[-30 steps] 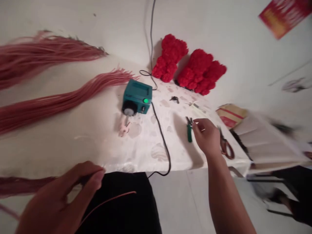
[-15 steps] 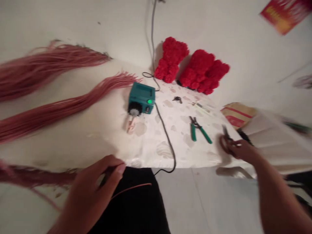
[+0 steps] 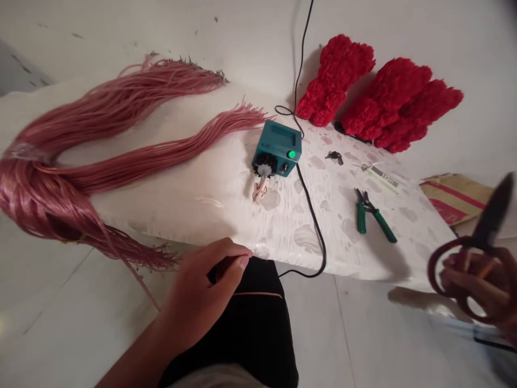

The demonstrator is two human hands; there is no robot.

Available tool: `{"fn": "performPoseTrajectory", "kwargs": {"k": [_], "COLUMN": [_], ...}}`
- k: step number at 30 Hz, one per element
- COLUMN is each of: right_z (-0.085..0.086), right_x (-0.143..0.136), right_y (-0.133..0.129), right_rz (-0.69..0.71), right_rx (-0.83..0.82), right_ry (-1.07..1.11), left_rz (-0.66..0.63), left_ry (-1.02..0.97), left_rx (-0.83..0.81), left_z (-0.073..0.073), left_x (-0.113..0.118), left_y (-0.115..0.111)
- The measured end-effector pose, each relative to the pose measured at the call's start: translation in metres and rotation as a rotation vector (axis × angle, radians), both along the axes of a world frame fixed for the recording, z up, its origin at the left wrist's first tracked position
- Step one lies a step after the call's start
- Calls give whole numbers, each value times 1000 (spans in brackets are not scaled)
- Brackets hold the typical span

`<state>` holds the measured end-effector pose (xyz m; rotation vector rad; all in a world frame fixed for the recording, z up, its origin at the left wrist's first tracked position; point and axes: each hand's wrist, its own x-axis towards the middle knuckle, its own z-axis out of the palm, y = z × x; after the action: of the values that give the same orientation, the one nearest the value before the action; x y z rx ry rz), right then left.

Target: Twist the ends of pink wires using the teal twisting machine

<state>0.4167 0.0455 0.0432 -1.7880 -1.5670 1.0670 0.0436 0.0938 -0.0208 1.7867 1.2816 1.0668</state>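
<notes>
Over my lap at the table's front edge, my left hand pinches a thin pink strand, whose end sticks out across the black trousers. At the far right my right hand holds scissors by their brown loop handles, raised with the blades pointing up. A teal motor box with a lit green button stands on the table, a pinkish clip fixed to its shaft. Green-handled pliers lie on the tabletop between the box and my right hand.
Long bundles of pink strands cover the left of the table. Red fluffy figures lean at the wall. A black cable hangs over the front edge. Keys, a pale device and a striped bag are at right.
The view has shifted left, so the table items appear further right. My right hand has lifted the scissors up from the table's right end. My left hand still pinches the strand.
</notes>
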Motion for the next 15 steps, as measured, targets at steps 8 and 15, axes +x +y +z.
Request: {"fn": "performPoseTrajectory", "kwargs": {"k": [8, 15], "right_z": [-62, -89], "right_x": [-131, -168], "right_y": [-22, -20], "right_rz": [192, 336], "right_rx": [-248, -199], "right_ry": [529, 566], "left_rz": [-86, -215], "left_ry": [-30, -51], "left_rx": [-34, -76], "left_z": [-2, -4], "left_x": [-1, -2], "left_y": [-13, -18]}}
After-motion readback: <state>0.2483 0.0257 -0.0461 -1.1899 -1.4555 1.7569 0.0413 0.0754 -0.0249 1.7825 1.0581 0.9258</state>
